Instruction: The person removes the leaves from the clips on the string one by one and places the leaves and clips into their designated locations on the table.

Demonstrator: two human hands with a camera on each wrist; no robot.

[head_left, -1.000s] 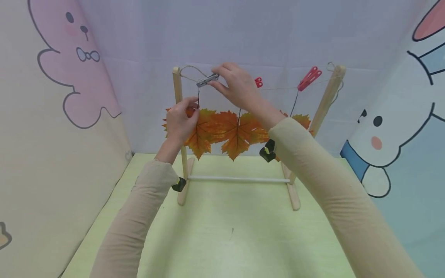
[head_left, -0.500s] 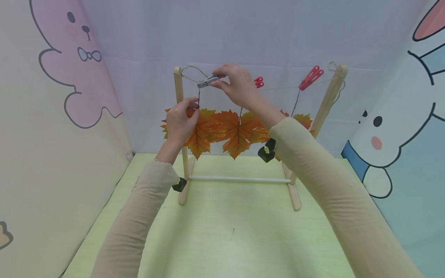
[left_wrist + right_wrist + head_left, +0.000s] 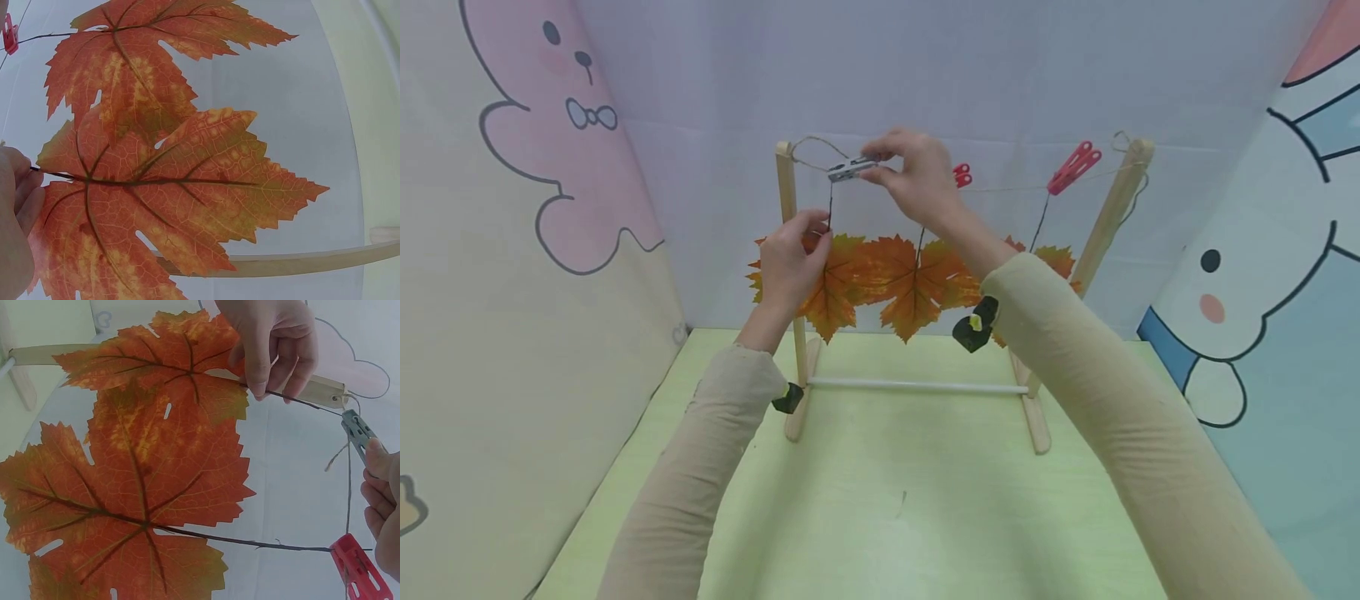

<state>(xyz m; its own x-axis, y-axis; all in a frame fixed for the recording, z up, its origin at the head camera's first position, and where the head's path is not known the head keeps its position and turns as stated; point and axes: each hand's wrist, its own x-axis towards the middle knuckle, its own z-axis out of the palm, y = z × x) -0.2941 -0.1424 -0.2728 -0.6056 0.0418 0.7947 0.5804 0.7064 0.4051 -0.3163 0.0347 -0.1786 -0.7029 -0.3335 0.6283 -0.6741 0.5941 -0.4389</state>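
My left hand (image 3: 793,258) pinches the thin dark stem (image 3: 300,401) of the leftmost orange maple leaf (image 3: 187,187). My right hand (image 3: 921,179) grips a grey clothespin (image 3: 850,168) between thumb and fingers, up near the left end of the twine. In the right wrist view the tip of that clothespin sits where the twine and the stem's upper end meet. Whether it bites on both is too small to tell. Beside it hangs another maple leaf (image 3: 131,506), its stem held to the twine by a red clothespin (image 3: 359,569).
A wooden stand has a left post (image 3: 787,187), a right post (image 3: 1105,225) and a white crossbar (image 3: 917,386) low down. Farther right, a second red clothespin (image 3: 1073,168) holds a leaf partly hidden by my right sleeve. The stand rests on a pale green table (image 3: 880,500).
My right hand has shifted slightly up and right, and the grey clothespin in it lies a little more level. My left hand stays on the stem.
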